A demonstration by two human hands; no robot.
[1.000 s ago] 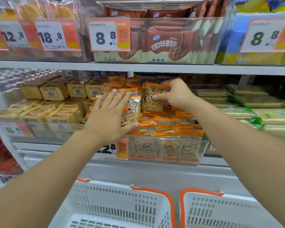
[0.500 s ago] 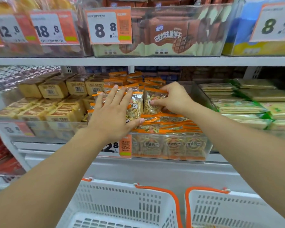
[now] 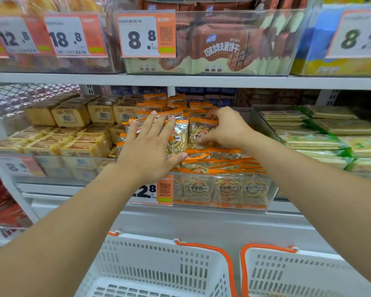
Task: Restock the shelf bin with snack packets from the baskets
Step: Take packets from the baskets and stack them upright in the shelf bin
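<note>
Two hands in bin: left flat, right pinching packet.

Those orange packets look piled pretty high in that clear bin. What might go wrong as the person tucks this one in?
The clear bin is heaped above its front wall, so loose packets on top may slide off toward the baskets. The left hand only presses flat against an upright row; if it lifts, those may topple. The right hand pinches one packet and could crush the snacks inside when wedging it.

Baskets below packet-filled bin
</note>
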